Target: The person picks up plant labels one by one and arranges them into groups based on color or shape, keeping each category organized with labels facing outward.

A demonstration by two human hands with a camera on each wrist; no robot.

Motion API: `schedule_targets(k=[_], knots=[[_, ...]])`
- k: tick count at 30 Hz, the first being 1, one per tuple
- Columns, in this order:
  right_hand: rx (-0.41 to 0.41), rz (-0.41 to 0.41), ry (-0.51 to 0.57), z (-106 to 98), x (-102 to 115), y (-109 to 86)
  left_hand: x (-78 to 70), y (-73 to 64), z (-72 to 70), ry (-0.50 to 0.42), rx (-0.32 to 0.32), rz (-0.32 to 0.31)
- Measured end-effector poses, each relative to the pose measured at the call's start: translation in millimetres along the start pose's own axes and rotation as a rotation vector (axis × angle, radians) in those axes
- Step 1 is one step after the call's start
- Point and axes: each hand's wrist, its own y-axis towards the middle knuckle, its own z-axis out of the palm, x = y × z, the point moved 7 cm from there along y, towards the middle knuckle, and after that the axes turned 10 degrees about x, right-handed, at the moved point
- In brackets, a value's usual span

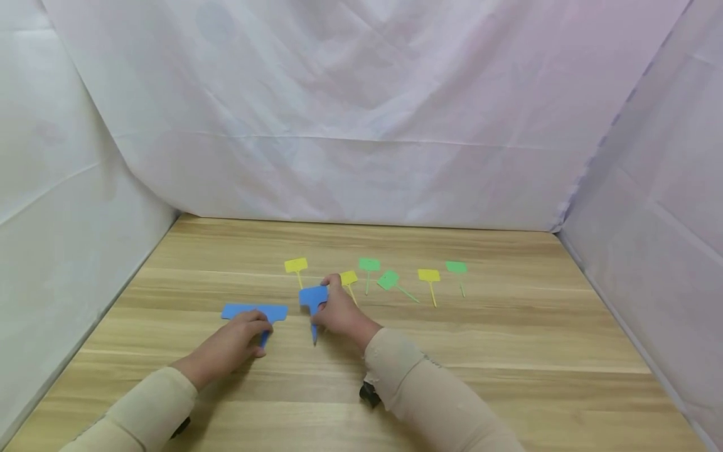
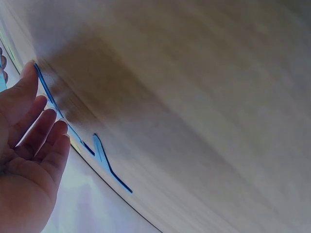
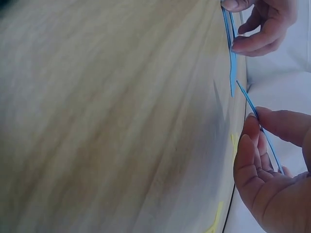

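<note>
My right hand (image 1: 341,311) pinches a blue T-shaped plant label (image 1: 313,295) between thumb and fingers, its pointed stem aimed toward me. In the right wrist view that label (image 3: 270,142) is seen edge-on. To the left, my left hand (image 1: 240,339) rests over blue plant labels (image 1: 257,311) whose heads form one wide strip on the table; the hand hides most of their stems. The left wrist view shows my left thumb (image 2: 26,87) at a stem's pointed end, with the other fingers loosely extended above the blue plastic (image 2: 101,154).
Behind and right of my hands lie yellow labels (image 1: 296,265), (image 1: 429,275) and green labels (image 1: 369,265), (image 1: 388,280), (image 1: 456,267). One yellow label (image 1: 349,277) is partly behind my right hand. White cloth (image 1: 361,176) encloses the wooden table (image 1: 508,351) at back and sides.
</note>
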Motion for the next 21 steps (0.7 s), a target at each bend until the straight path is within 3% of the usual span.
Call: schedule_targets(k=[21], knots=[[0.023,-0.002,-0.126,15,6,2.0,0.0,1.8,-0.3,0.003,0.015,-0.004]])
